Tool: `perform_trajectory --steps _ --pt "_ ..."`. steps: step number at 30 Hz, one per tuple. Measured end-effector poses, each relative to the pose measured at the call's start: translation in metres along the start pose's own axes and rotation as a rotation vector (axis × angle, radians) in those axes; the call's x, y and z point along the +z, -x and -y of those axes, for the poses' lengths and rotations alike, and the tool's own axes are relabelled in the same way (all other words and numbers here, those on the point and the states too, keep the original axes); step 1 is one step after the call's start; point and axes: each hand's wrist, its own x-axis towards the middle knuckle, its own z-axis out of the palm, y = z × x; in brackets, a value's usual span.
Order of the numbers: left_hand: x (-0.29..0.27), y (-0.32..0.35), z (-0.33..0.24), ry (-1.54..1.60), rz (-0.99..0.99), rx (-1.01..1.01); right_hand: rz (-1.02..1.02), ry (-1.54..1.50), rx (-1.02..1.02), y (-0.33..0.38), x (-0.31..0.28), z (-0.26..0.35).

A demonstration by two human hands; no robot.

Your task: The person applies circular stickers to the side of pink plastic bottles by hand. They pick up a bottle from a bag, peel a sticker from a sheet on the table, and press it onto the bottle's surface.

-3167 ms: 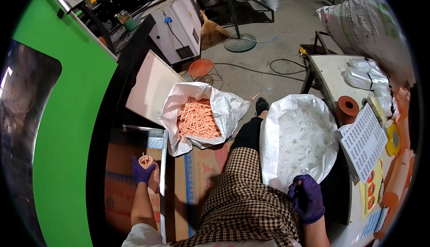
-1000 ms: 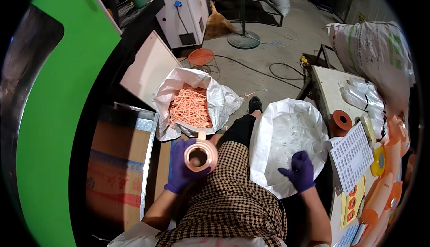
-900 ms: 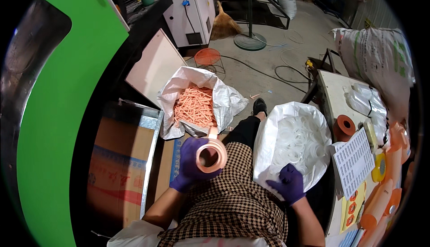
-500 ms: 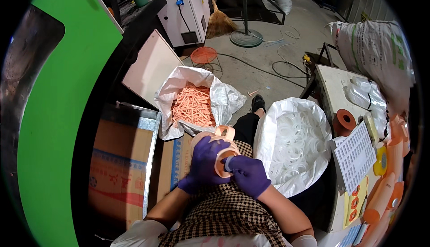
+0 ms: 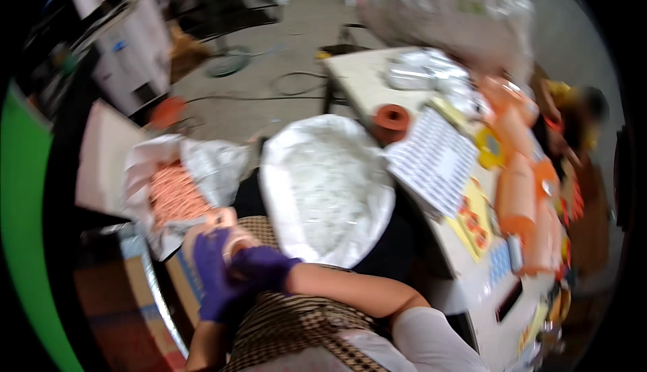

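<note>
A peach plastic round hollow piece with a loop handle is held low in front of my apron. My left hand, in a purple glove, is wrapped round its side. The purple-gloved right hand lies against its round opening with the fingers curled in. Blur and the hand itself hide what those fingers grip. Just beyond is a white sack of peach plastic sticks. To the right stands another white sack full of clear plastic rings.
A white table on the right bears a reddish roll, a printed sheet, yellow tape and orange plastic cylinders. Another person is beyond it. Cartons stand at left; a cable crosses the floor.
The whole view has swung to the right and blurred, bringing more of the table and another person into sight. Both hands stay together at the peach piece.
</note>
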Motion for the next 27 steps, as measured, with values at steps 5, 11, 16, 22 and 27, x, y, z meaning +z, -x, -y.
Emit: perform_trajectory --steps 5,11,16,22,27 --pt "0.000 -0.002 -0.008 -0.184 0.250 0.307 -0.328 -0.377 -0.181 0.054 0.037 -0.012" --pt "-0.037 -0.003 -0.017 -0.201 0.194 0.283 -1.102 0.051 0.148 0.253 0.023 -0.014" --pt "-0.001 0.009 0.003 0.135 -0.007 0.693 -1.622 0.641 1.194 0.472 0.089 -0.017" --pt "0.112 0.009 0.026 0.145 0.266 0.967 -1.668 0.349 1.489 0.525 0.127 -0.034" --pt "0.116 0.012 0.017 0.054 0.244 1.009 -1.709 0.349 1.543 0.524 0.127 -0.035"
